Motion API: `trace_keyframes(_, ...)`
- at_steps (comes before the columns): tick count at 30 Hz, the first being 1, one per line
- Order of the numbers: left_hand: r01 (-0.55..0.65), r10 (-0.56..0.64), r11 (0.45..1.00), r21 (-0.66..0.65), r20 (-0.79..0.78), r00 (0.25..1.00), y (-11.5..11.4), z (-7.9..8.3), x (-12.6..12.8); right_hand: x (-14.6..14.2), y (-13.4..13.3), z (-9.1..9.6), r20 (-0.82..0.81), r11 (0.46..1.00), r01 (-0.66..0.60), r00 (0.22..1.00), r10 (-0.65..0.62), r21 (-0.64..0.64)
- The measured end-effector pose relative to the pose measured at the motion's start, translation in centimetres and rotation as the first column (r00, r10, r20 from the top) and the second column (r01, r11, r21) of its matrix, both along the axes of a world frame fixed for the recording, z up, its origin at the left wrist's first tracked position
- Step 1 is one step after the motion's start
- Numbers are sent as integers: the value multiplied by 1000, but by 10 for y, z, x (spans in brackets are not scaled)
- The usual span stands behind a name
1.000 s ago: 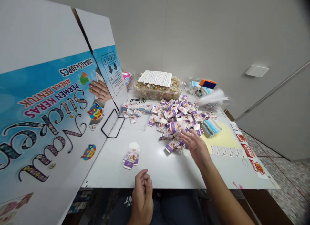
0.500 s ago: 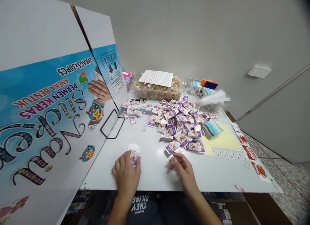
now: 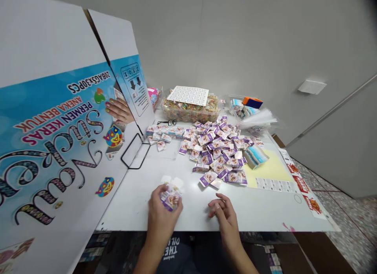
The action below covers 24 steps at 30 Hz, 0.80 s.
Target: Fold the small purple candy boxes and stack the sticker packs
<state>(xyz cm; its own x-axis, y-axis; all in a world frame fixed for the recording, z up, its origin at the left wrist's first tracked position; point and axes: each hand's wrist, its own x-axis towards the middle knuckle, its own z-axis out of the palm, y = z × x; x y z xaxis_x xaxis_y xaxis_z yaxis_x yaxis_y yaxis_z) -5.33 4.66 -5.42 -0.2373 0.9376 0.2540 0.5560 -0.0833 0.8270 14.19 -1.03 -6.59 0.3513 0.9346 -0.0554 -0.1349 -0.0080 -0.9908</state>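
My left hand [image 3: 161, 213] is closed on a small stack of flat purple-and-white cartons [image 3: 171, 193], lifted just off the white table [image 3: 265, 211] near its front edge. My right hand [image 3: 224, 214] rests on the table to the right of it, fingers loosely curled, with nothing in it. A heap of the same small purple cartons [image 3: 219, 148] lies beyond both hands at mid table.
A big blue-and-white printed carton [image 3: 55, 140] stands along the left, with another person's hand [image 3: 119, 111] at its side. At the back sit a clear tub of colourful sweets [image 3: 191, 107], black glasses [image 3: 167, 122] and clear bags [image 3: 253, 113]. A yellow sheet [image 3: 272, 170] lies at right.
My right hand drew back from the carton heap to the front edge. My left hand came up from my lap, took the flat cartons off the table and raised them.
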Motion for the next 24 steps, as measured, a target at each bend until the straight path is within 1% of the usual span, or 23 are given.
trace_keyframes(1,122,-120,992,-32,75,990,-8,1,6,-1,-1,4,2,999,-40,999,40,-6)
trace_keyframes(2,267,-258,961,-68,119,959,-17,2,13,-2,-1,7,8,996,-85,996,85,-13)
trace_keyframes(3,385,-373,918,-98,124,920,-26,3,19,-4,-1,9,20,991,-133,991,133,-23)
trace_keyframes(4,469,-460,875,-117,99,882,-35,3,26,-5,-2,11,39,983,-179,983,180,-36)
trace_keyframes(5,515,-511,846,-138,68,857,-43,4,31,-6,-2,12,58,975,-218,974,221,-50)
trace_keyframes(7,537,-544,824,-184,11,839,-54,3,39,-8,-4,11,82,965,-254,962,259,-69)
trace_keyframes(9,535,-552,816,-221,-21,834,-59,3,43,-10,-7,8,77,969,-238,967,243,-66)
trace_keyframes(12,548,-576,795,-260,-40,817,-58,4,43,-13,-12,4,50,979,-200,978,201,-38)
trace_keyframes(14,534,-569,788,-306,-30,822,-56,6,41,-11,-12,6,23,972,-233,972,233,-26)
trace_keyframes(15,526,-563,785,-327,-23,826,-55,6,40,-8,-12,8,9,960,-277,961,277,-30)
trace_keyframes(17,532,-567,777,-337,-8,823,-54,6,39,1,-9,16,-23,911,-409,913,408,-57)
trace_keyframes(20,586,-616,744,-319,10,788,-57,3,37,15,-4,33,-72,786,-602,798,599,-140)
trace_keyframes(21,601,-629,733,-320,18,777,-59,1,36,19,-3,38,-73,747,-642,765,640,-174)
trace_keyframes(22,610,-638,723,-324,28,770,-60,0,35,22,-3,43,-49,719,-663,742,669,-209)
trace_keyframes(24,628,-646,706,-328,63,760,-64,-2,33,25,-2,51,50,686,-673,703,709,-277)
